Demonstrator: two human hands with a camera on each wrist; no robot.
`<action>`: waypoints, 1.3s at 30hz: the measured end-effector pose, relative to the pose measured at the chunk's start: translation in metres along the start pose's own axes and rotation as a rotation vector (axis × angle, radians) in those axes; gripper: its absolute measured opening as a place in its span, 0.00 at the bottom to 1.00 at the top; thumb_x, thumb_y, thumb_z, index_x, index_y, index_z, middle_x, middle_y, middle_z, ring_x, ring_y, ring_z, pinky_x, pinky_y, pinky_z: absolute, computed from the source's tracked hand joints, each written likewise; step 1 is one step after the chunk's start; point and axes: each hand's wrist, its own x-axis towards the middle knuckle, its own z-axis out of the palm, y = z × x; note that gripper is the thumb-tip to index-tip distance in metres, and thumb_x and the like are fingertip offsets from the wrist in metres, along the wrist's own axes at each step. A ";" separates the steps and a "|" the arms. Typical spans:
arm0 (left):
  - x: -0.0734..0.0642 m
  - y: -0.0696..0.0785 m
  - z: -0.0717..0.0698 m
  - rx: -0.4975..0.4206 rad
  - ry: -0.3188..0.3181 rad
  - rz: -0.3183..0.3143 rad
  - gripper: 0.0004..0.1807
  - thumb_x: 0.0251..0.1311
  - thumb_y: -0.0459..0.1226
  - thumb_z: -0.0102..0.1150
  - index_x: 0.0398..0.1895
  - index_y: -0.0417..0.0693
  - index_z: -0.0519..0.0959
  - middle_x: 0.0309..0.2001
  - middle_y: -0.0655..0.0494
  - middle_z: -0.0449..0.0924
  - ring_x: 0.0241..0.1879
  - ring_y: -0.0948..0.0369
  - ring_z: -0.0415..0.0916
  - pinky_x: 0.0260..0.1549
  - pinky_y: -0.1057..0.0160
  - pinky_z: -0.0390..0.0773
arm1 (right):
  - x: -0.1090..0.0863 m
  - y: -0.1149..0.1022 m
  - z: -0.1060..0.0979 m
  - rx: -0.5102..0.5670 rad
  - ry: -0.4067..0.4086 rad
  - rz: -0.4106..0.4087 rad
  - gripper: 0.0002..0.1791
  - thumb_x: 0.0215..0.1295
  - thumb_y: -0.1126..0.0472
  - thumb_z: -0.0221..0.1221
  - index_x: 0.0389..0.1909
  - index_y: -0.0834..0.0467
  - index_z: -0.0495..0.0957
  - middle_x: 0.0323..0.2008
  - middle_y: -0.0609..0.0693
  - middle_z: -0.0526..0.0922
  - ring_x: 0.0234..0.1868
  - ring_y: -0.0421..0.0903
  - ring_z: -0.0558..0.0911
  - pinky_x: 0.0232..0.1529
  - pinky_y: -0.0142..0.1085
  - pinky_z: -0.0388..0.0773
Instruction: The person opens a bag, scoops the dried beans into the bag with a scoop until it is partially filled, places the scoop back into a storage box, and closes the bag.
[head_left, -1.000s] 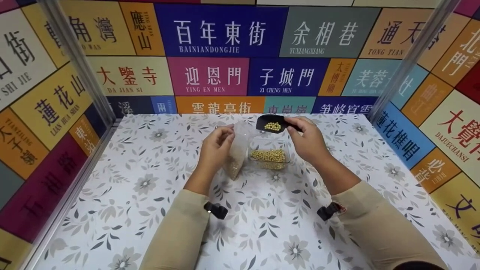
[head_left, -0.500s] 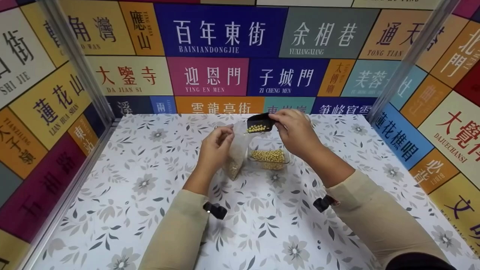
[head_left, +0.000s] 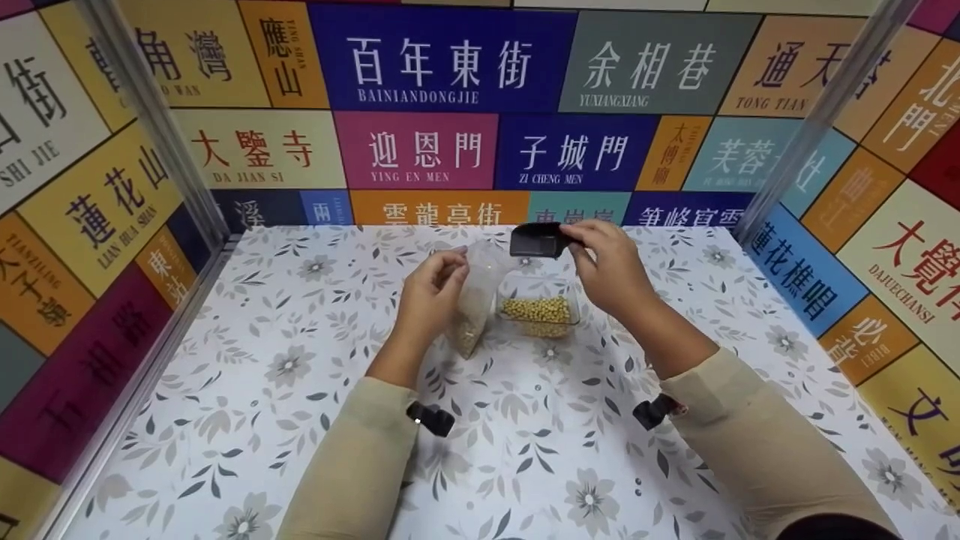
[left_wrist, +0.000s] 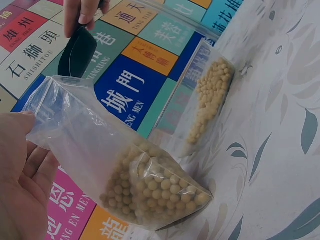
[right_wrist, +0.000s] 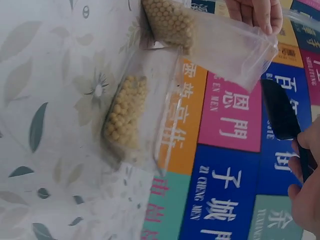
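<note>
My left hand [head_left: 433, 289] pinches the upper edge of a clear zip bag [left_wrist: 85, 120], which stands on the table with round yellow beans [left_wrist: 165, 192] in its lower part. In my right hand [head_left: 611, 266] is the handle of a small black scoop [head_left: 535, 241], held in the air to the right of the bag's mouth. No beans show in the scoop's bowl. Below it, right of the bag, a clear rectangular container [head_left: 574, 319] holds more of the same beans [right_wrist: 126, 110].
A white tablecloth with grey flowers [head_left: 289, 367] covers the table. Upright panels with coloured street-name signs [head_left: 442, 60] close off the back and both sides, with metal posts [head_left: 169, 112] at the corners.
My right hand moved left to the bag's mouth, tipped the scoop, and came back slightly right. The beans seen in the scoop earlier are gone from it. My left hand stayed put.
</note>
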 end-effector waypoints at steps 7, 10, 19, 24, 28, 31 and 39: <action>0.001 -0.001 0.000 0.021 -0.015 -0.021 0.03 0.77 0.39 0.61 0.46 0.52 0.83 0.66 0.60 0.85 0.61 0.62 0.84 0.60 0.61 0.85 | -0.014 0.039 0.013 0.145 -0.075 0.248 0.22 0.85 0.57 0.53 0.74 0.53 0.76 0.71 0.55 0.78 0.72 0.55 0.77 0.69 0.52 0.79; 0.000 -0.001 0.000 0.018 -0.016 -0.039 0.02 0.77 0.39 0.61 0.46 0.53 0.83 0.66 0.61 0.85 0.62 0.63 0.84 0.62 0.61 0.85 | -0.022 0.050 0.023 0.145 -0.127 0.264 0.22 0.85 0.57 0.53 0.74 0.53 0.76 0.72 0.55 0.77 0.73 0.56 0.76 0.71 0.54 0.78; 0.001 -0.001 0.001 0.004 -0.009 -0.028 0.02 0.76 0.38 0.62 0.46 0.52 0.83 0.66 0.60 0.85 0.63 0.62 0.84 0.63 0.63 0.84 | -0.039 0.057 0.050 0.145 -0.240 0.239 0.20 0.83 0.58 0.56 0.70 0.54 0.79 0.71 0.55 0.78 0.75 0.56 0.76 0.74 0.53 0.77; 0.000 -0.001 0.001 -0.001 -0.011 -0.028 0.02 0.77 0.38 0.62 0.46 0.51 0.83 0.66 0.59 0.85 0.64 0.62 0.84 0.65 0.63 0.84 | -0.045 0.056 0.056 0.111 -0.312 0.228 0.20 0.83 0.58 0.55 0.71 0.51 0.79 0.71 0.53 0.78 0.75 0.56 0.76 0.73 0.54 0.78; 0.001 -0.002 0.001 -0.001 -0.012 -0.026 0.03 0.77 0.38 0.62 0.46 0.51 0.83 0.66 0.59 0.85 0.63 0.62 0.84 0.65 0.64 0.84 | -0.046 0.057 0.059 0.087 -0.353 0.204 0.20 0.83 0.59 0.55 0.71 0.52 0.79 0.70 0.53 0.79 0.73 0.56 0.77 0.73 0.55 0.78; 0.001 -0.001 0.001 0.002 -0.010 -0.015 0.03 0.77 0.38 0.62 0.46 0.50 0.83 0.66 0.58 0.86 0.63 0.62 0.85 0.64 0.63 0.84 | -0.046 0.058 0.062 0.052 -0.357 0.171 0.20 0.83 0.61 0.53 0.70 0.54 0.80 0.69 0.54 0.81 0.74 0.57 0.77 0.75 0.55 0.76; 0.001 -0.002 0.001 -0.009 0.009 0.018 0.03 0.76 0.37 0.63 0.46 0.48 0.84 0.64 0.56 0.87 0.61 0.60 0.86 0.61 0.60 0.86 | -0.048 0.054 0.065 0.012 -0.289 0.140 0.19 0.81 0.61 0.54 0.67 0.54 0.83 0.68 0.52 0.83 0.73 0.57 0.77 0.77 0.55 0.73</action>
